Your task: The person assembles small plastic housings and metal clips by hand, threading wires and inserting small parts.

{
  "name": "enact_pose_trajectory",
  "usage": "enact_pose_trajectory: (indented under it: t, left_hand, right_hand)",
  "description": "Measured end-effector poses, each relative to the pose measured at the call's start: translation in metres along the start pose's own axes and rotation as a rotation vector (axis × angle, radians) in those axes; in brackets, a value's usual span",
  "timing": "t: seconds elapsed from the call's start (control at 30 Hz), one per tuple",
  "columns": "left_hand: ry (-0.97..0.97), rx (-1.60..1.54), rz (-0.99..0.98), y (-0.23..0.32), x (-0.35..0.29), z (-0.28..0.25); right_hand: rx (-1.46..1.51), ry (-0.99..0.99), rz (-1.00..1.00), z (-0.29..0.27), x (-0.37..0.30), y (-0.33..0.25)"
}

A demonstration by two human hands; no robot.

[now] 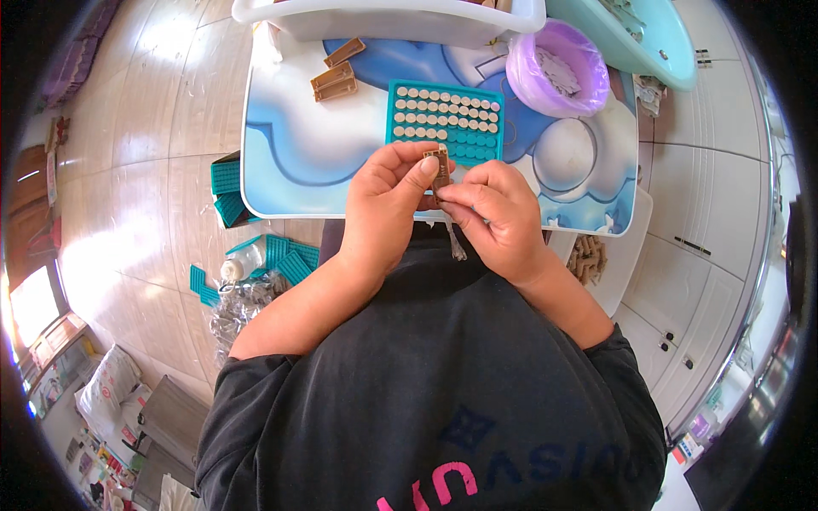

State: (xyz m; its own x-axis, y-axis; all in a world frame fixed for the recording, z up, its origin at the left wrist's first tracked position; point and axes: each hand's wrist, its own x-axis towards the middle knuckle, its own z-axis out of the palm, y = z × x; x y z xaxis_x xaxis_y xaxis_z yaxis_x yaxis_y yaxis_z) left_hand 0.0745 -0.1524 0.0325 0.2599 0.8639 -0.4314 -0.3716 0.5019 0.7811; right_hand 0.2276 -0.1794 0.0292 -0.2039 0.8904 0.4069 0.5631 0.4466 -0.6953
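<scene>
Pale, glossy tiled floor [162,204] at left, white panelled cabinets [716,106] at right. Between them, rectangular table [294,192] with a cloudy blue-and-white printed top; just near of it, black short-sleeved shirt [417,375]. Along the table's far side, long white plastic bin [392,31]; farther right, pale turquoise oval basin [677,64]. On the far right of the tabletop, round lilac bucket [530,95] lined with thin plastic, holding whitish scraps. Mid-table, rectangular teal tray [501,146], with teal pockets showing at its near right.

Left hand [382,192]: curled closed around the small brown rectangular piece [440,176], with thumb pressed along it. Right hand [501,204]: thumb and index finger brought together at the piece's near end, with other fingers bent; cannot tell whether also pinching something smaller. Piece held between both hands, by the tray's near edge. At the table's far left, loose brown hollow pieces [335,83]. Beneath the right fingertips, thin pale strand [457,244]. Smallest, cream-coloured discs [433,108], set in rows across the tray.
</scene>
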Motion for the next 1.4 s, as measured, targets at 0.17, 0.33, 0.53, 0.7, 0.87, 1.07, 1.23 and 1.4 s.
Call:
enact_pose_trajectory:
  t: [0.17,0.33,0.53,0.7,0.87,1.07,1.23,1.4]
  left_hand:
    - [0.012,-0.010,-0.035,-0.003,-0.001,-0.008]
    - [0.053,-0.030,-0.048,-0.009,-0.002,-0.020]
    - [0.072,-0.036,-0.082,-0.005,-0.003,-0.027]
    - [0.061,-0.102,-0.071,-0.004,-0.001,-0.029]
    - [0.064,-0.132,-0.084,-0.005,0.000,-0.030]
    - [0.058,-0.212,-0.094,-0.009,0.003,-0.031]
    - [0.056,-0.238,-0.090,-0.009,0.004,-0.031]
    - [0.066,-0.197,-0.106,-0.004,0.003,-0.029]
  right_hand:
    - [-0.099,-0.075,-0.043,0.002,0.003,-0.002]
    - [-0.154,-0.185,-0.109,0.003,0.010,-0.005]
    - [-0.242,0.104,-0.025,0.017,0.023,0.037]
    - [-0.329,0.031,-0.094,0.019,0.024,0.040]
    - [-0.064,0.116,-0.044,0.019,0.032,0.017]
    - [-0.098,0.000,-0.096,0.025,0.034,0.011]
    - [-0.074,0.021,-0.094,0.021,0.034,0.013]
    - [-0.253,0.139,-0.022,0.020,0.035,0.042]
